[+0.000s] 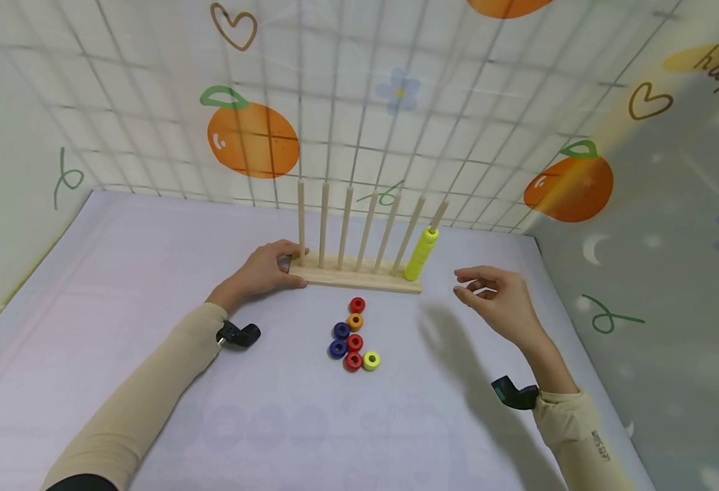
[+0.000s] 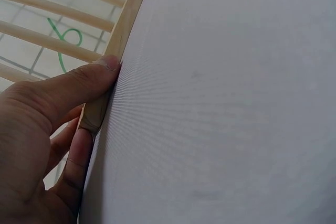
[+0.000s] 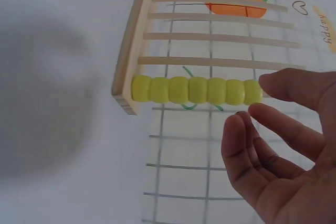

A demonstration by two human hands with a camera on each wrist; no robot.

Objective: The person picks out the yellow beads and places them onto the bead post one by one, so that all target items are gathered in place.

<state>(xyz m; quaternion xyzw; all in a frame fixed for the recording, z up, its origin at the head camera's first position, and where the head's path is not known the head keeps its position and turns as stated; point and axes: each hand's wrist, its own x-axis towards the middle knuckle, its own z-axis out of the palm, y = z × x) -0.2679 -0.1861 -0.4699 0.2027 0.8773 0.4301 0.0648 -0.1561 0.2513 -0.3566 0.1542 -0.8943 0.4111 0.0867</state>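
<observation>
A pale wooden peg rack (image 1: 359, 277) with a row of upright pegs stands near the back of the table. My left hand (image 1: 264, 268) grips the left end of its base. In the left wrist view the thumb (image 2: 84, 82) lies against one side of the base, with fingers round the end. Yellow beads (image 3: 197, 90) are stacked on the rightmost peg, whose tip sticks out above them. To the right of that stack, my right hand (image 1: 499, 300) hovers with loosely bent fingers, holding nothing; thumb and forefinger are apart.
In front of the rack lie loose beads: several red ones (image 1: 357, 305), an orange one (image 1: 355, 322), two dark blue ones (image 1: 338, 348) and a yellow one (image 1: 371, 361). A printed curtain over a wire grid (image 1: 359, 102) rises behind the rack.
</observation>
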